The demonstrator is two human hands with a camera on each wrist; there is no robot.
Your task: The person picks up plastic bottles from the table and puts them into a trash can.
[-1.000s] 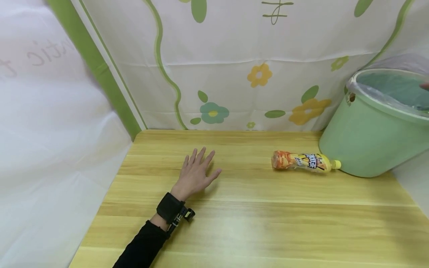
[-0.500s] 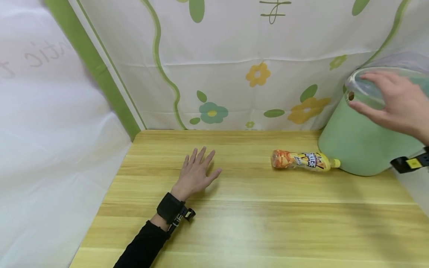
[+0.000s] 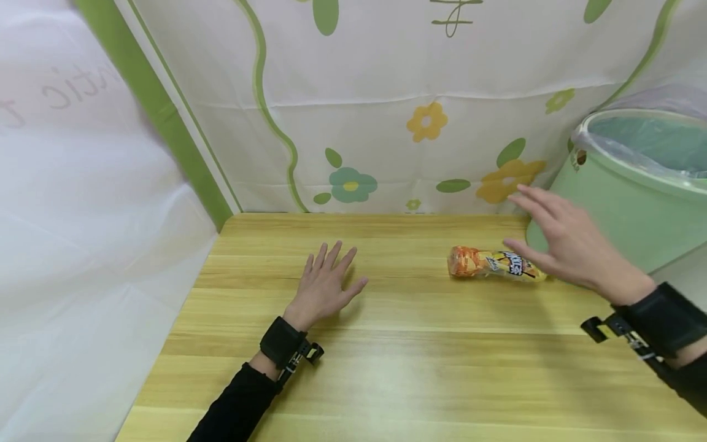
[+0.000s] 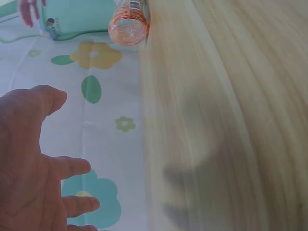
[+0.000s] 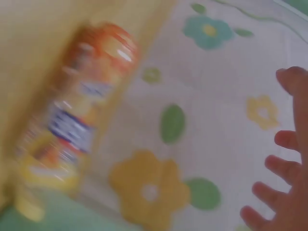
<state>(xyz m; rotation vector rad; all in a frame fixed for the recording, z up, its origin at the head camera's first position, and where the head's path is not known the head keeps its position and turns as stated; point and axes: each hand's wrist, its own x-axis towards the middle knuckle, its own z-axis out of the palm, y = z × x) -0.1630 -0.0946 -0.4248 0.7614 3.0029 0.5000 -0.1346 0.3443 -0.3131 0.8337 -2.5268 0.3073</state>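
Note:
A plastic drink bottle [image 3: 486, 263] with a yellow and orange label lies on its side on the wooden table. Above its capped end, my right hand [image 3: 571, 242] hovers with fingers spread and holds nothing; in the head view it hides the yellow cap. The right wrist view shows the whole bottle [image 5: 72, 110], blurred, apart from the fingers [image 5: 284, 168]. My left hand [image 3: 323, 287] is at the left of the table, palm down, fingers spread and nothing in it. In the left wrist view the bottle's base [image 4: 129, 29] points toward that hand.
A light green trash bin [image 3: 624, 202] with a clear plastic liner stands at the table's right, close to the bottle's cap end. A white cloth [image 3: 386, 153] printed with flowers hangs behind the table [image 3: 397, 368]. More white cloth [image 3: 94, 276] covers the left side.
My right hand came into the head view from the right, over the bin's rim, then moved left and down toward the bottle. My left hand and the bottle stayed in place.

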